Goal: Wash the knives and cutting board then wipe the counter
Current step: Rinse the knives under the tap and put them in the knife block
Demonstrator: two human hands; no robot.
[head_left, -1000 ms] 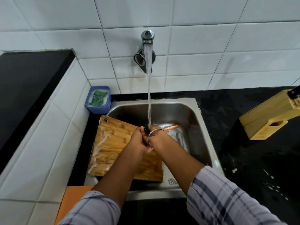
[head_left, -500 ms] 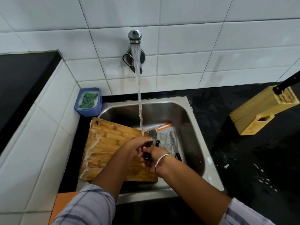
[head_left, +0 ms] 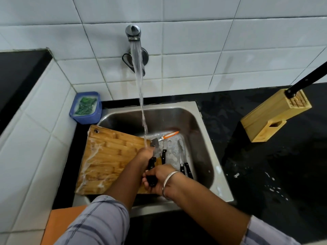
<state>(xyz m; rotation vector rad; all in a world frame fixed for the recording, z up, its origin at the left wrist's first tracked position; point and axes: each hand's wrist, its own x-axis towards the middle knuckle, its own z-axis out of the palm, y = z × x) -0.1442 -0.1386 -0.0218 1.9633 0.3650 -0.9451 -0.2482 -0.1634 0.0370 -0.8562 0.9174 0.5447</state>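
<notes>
We hold a knife [head_left: 151,164] over the sink [head_left: 208,138] under the running water. Our right hand [head_left: 159,176] wraps its fingers round the black handle, and our left hand [head_left: 147,153] clenches it nearer the blade. The cutting board [head_left: 113,160] lies tilted across the sink's left rim.

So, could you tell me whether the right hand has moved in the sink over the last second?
Yes. The right hand, gripping the knife handle, has drawn back from under the water stream toward the near rim of the sink.
</notes>
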